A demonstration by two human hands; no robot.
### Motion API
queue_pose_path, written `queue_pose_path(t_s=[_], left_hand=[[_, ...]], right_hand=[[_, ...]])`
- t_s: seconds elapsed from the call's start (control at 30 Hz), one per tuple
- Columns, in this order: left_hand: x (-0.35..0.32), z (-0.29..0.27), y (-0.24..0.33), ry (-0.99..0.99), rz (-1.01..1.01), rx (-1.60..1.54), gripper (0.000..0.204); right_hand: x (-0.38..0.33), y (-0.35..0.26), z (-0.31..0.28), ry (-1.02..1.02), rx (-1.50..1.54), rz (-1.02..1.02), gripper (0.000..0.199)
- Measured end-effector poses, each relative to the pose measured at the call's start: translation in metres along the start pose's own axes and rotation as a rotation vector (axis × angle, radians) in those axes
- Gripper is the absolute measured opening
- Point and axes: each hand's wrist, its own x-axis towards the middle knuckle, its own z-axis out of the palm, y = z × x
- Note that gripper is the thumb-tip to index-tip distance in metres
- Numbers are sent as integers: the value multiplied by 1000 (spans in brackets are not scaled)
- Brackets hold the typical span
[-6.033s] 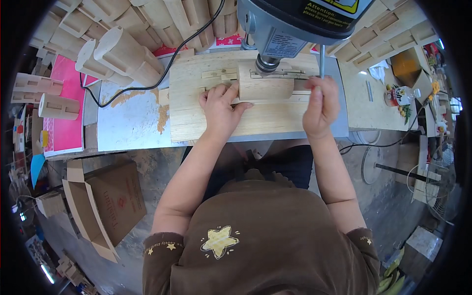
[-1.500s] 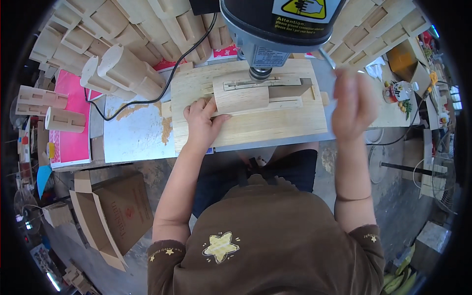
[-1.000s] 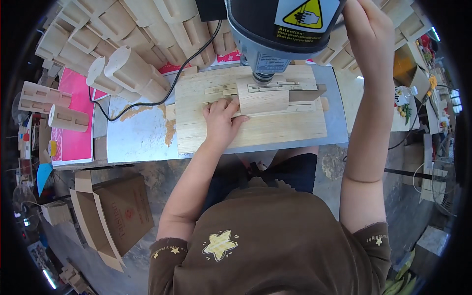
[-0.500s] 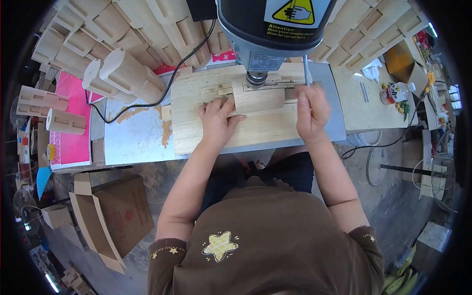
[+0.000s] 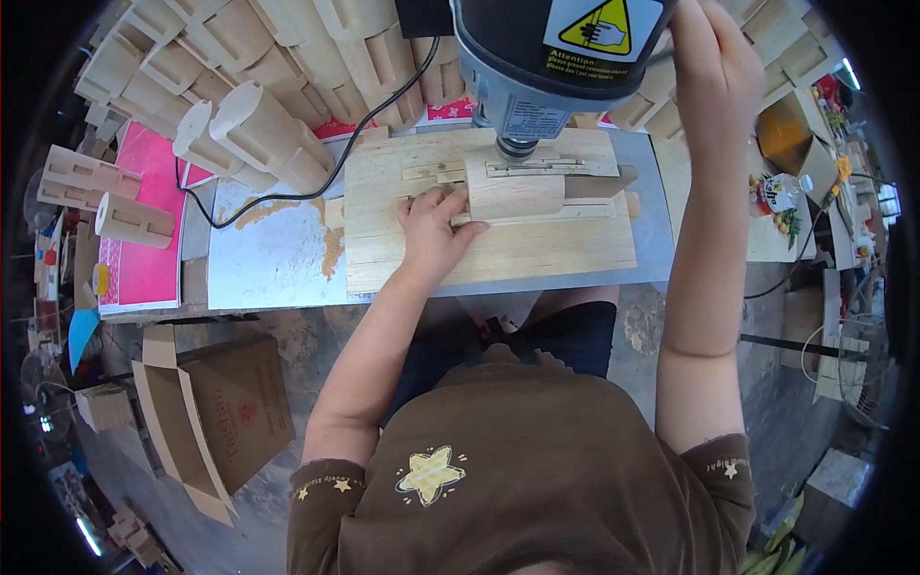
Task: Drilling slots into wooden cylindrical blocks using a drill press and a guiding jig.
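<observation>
A pale, rounded wooden block [image 5: 517, 195] lies in a wooden jig on a flat wooden board [image 5: 383, 254]. My left hand [image 5: 436, 232] is at the block's left end, fingers curled against it and thumb along the near side. Right above the block's far side hangs the chuck [image 5: 516, 149] of a drill press [image 5: 508, 57]; whether a bit touches the wood is hidden. My right hand [image 5: 717, 77] is raised at the upper right, closed around the press's feed lever, most of which the hand hides.
Stacked, slotted wooden cylinders [image 5: 230, 48] line the back, with two standing apart [image 5: 259, 125]. A black cable [image 5: 335, 172] loops over the bench by some sawdust [image 5: 331, 244]. At right stands a plastic bottle [image 5: 781, 192]; an open cardboard box [image 5: 230, 412] sits below left.
My right hand has swung up and away to the upper right with the lever. My left hand stays at the block's left end. The whole view has shifted slightly.
</observation>
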Motion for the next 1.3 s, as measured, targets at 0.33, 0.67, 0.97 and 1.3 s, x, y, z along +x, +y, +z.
queue_pose_path(t_s=[0.33, 0.67, 0.97, 1.3], left_hand=[[1, 21, 10, 178, -82, -228, 43], [-26, -33, 0, 155, -3, -330, 41], [-85, -201, -67, 418, -442, -691, 30], [-107, -226, -155, 693, -473, 220, 47]], right_hand=[[-12, 61, -1, -446, 182, 94, 31], [-151, 85, -36, -797, 47, 285, 31], [-190, 89, -65, -741, 245, 447, 25], [-208, 86, -47, -649, 385, 599, 28]])
